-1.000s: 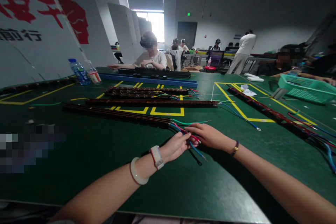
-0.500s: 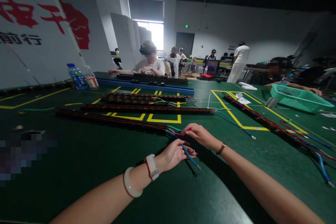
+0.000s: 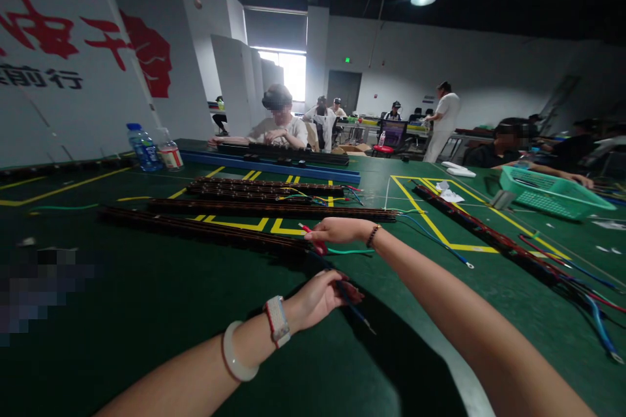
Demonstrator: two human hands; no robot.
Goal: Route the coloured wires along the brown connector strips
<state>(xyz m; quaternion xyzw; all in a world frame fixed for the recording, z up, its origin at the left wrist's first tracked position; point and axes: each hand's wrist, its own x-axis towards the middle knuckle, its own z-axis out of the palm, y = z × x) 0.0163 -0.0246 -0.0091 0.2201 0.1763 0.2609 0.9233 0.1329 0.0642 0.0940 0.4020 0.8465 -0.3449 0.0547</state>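
My right hand (image 3: 340, 232) pinches a red wire (image 3: 320, 246), whose metal-tipped end points up and left over the end of a long dark strip with copper-coloured lines (image 3: 210, 229). Below it, my left hand (image 3: 320, 300) has its fingers curled around a blue wire (image 3: 349, 300). The blue wire's bare tip hangs out past the fingers toward the lower right. From the same strip end a green wire (image 3: 351, 252) runs right along the table. My right hand partly hides where the wires leave the strip.
More dark strips (image 3: 274, 208) lie behind, and another strip (image 3: 489, 231) with wires lies to the right. A green basket (image 3: 552, 195), bottles (image 3: 144, 148) and a blue rail (image 3: 274, 168) stand farther back on the green table (image 3: 171, 332). Other people sit across it.
My right hand has moved left and slightly up, bending the red wire back over the strip end. The green wire now shows stretched to the right. My left hand has dropped slightly with the blue wire.
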